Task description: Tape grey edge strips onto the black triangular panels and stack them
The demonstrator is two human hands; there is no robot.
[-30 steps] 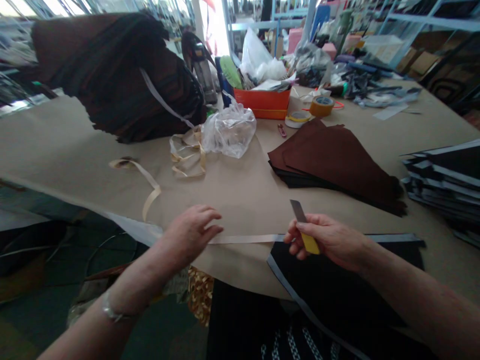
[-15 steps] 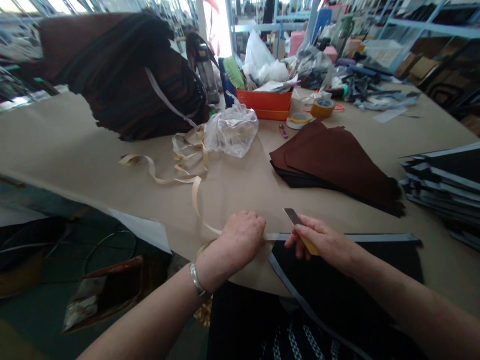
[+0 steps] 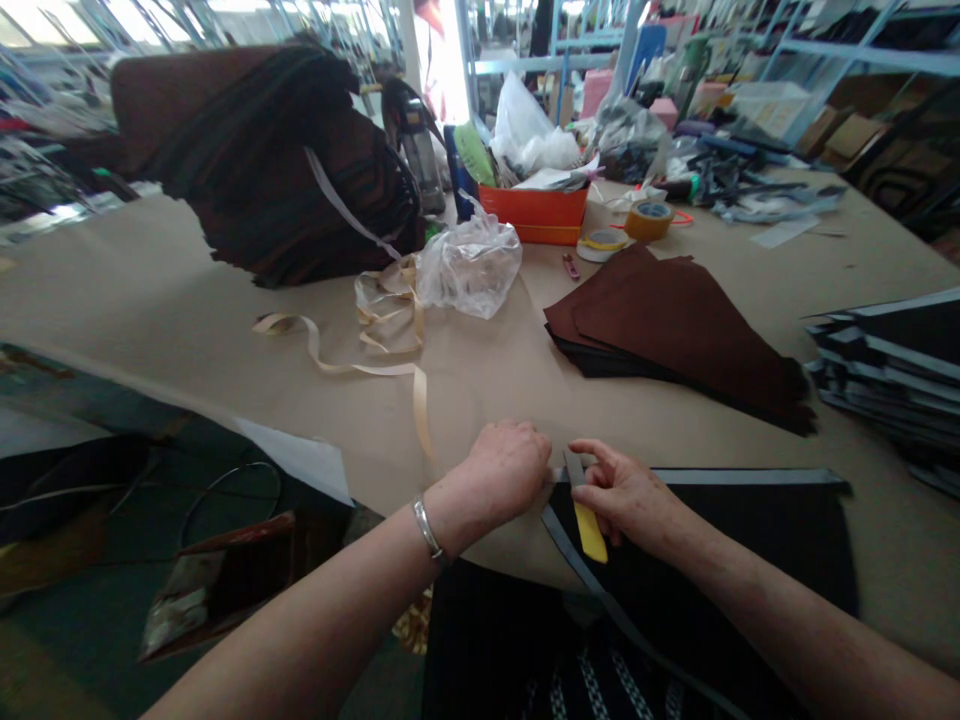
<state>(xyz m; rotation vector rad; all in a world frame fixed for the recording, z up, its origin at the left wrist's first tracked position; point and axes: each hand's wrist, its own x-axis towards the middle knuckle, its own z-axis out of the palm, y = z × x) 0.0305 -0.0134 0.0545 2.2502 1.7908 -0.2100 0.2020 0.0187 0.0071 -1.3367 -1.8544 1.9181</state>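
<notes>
My right hand (image 3: pixel 626 500) is closed around a small knife (image 3: pixel 589 530) with a yellow handle and a flat grey blade. The blade points away from me, its tip by the left end of a grey strip on a black fabric piece (image 3: pixel 720 540). Just left of the blade, my left hand (image 3: pixel 506 468) is closed on a cream ribbon (image 3: pixel 421 405), which runs under it from the table. A short bit of ribbon shows at its fingertips beside the fabric's corner. The fingers themselves are mostly hidden behind the back of that hand.
Brown and black cut pieces (image 3: pixel 675 315) lie beyond my right hand. Farther right is a pile of grey-edged black pieces (image 3: pixel 892 370). A clear plastic bag (image 3: pixel 472 265), an orange box (image 3: pixel 536 212), tape rolls (image 3: pixel 647 220) and a tall dark stack (image 3: pixel 270 170) stand farther back.
The knife has turned more upright and come down and left to the fabric's edge. My left hand has shifted slightly right, drawing nearer to the blade, and the ribbon has straightened somewhat.
</notes>
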